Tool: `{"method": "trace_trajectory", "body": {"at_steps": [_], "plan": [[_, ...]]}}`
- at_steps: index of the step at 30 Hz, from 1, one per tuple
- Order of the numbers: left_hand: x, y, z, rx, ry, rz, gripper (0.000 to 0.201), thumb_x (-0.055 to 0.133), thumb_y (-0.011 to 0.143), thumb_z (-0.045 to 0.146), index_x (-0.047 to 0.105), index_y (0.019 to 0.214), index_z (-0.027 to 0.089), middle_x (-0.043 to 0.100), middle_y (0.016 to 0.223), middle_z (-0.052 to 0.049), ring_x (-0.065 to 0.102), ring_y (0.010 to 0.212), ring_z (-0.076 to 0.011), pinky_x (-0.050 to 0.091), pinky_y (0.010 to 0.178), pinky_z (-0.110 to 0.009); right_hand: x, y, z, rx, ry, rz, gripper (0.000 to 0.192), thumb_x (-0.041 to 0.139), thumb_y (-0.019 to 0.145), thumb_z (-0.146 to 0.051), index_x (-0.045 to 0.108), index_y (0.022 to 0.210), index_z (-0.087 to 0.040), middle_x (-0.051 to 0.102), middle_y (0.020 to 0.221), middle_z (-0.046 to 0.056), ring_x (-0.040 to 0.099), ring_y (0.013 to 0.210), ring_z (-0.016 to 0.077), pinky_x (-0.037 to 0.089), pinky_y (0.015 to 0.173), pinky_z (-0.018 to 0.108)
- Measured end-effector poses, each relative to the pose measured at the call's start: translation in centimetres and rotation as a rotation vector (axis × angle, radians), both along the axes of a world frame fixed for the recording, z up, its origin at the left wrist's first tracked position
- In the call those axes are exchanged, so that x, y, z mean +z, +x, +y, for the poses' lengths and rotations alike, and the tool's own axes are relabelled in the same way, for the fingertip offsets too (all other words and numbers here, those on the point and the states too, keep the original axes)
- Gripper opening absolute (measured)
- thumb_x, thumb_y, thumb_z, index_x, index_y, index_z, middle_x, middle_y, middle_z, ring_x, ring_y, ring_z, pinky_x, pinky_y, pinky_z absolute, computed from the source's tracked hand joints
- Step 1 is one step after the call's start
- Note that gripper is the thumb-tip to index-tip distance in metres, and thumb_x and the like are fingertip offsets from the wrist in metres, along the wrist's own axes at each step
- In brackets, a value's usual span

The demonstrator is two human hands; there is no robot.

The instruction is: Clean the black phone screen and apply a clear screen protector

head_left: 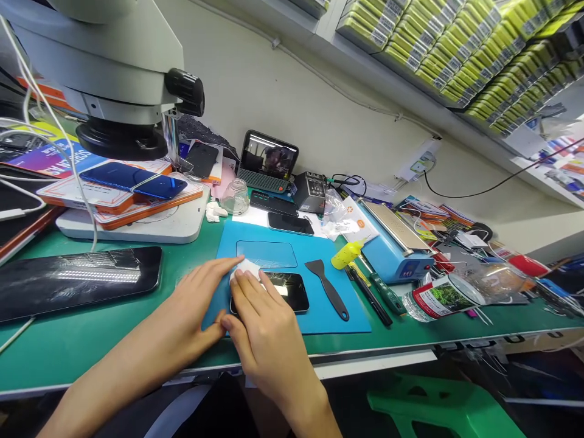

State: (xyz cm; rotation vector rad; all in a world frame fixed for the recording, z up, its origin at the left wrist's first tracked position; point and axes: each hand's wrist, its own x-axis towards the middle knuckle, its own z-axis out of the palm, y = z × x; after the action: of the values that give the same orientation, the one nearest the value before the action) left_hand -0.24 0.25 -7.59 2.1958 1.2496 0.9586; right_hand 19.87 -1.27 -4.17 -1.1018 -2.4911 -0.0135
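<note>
Black and glossy, a phone (297,292) lies flat on a blue mat (319,322), screen up, centre of the clock here, with twelve pointing away from the person. Over its nine o'clock end, the right hand (269,325) presses a white wipe (247,266), fingers close together and outstretched; whether they also pinch it, I cannot tell. At nine, the left hand (195,298) has thumb and forefinger spread wide, the forefinger's tip just beside the wipe; the two thumbs meet at eight.

Just off the phone at twelve is a clear dark-edged sheet (274,255). At three, also on the mat, rests a black scraper (329,289); a yellow bottle (347,255) leans at two.

Farther out, a blue machine (395,252) stands between two and three, a red-labelled container (442,298) at three. Towards twelve stands a propped, lit screen (269,157). A glass jar (235,198) sits at eleven, with a microscope (123,91) beyond; a large black device (77,283) lies at nine.
</note>
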Motion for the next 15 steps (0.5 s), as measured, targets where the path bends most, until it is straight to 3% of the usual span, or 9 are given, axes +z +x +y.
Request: {"method": "trace_trajectory", "body": {"at_steps": [4, 11, 15], "plan": [[-0.4, -0.1, 0.3, 0.054, 0.000, -0.019, 0.072, 0.035, 0.094, 0.004, 0.032, 0.161, 0.030, 0.055, 0.160, -0.008, 0.052, 0.152, -0.0235, 0.048, 0.127, -0.049, 0.3, 1.2, -2.2, 0.066, 0.019, -0.014, 0.048, 0.046, 0.113, -0.026, 0.057, 0.155, -0.005, 0.059, 0.162, 0.010, 0.049, 0.157, 0.0218, 0.032, 0.137, 0.041], [-1.4, 0.2, 0.7, 0.121, 0.136, 0.110, 0.067, 0.035, 0.094, 0.008, 0.035, 0.159, 0.026, 0.061, 0.154, -0.013, 0.062, 0.143, -0.0317, 0.057, 0.112, -0.056, -0.5, -0.7, -0.5, -0.009, 0.002, 0.011, 0.048, 0.046, 0.115, -0.030, 0.058, 0.154, -0.005, 0.058, 0.163, 0.012, 0.050, 0.156, 0.0239, 0.027, 0.139, 0.043], [-1.3, 0.4, 0.6, 0.099, 0.142, 0.142, 0.064, 0.036, 0.096, 0.010, 0.036, 0.158, 0.024, 0.066, 0.147, -0.012, 0.065, 0.137, -0.0298, 0.056, 0.111, -0.052, -0.4, 0.0, -2.4, 0.015, 0.034, -0.012, 0.049, 0.050, 0.110, -0.023, 0.058, 0.154, -0.004, 0.058, 0.163, 0.012, 0.050, 0.156, 0.0244, 0.031, 0.138, 0.042]]}}
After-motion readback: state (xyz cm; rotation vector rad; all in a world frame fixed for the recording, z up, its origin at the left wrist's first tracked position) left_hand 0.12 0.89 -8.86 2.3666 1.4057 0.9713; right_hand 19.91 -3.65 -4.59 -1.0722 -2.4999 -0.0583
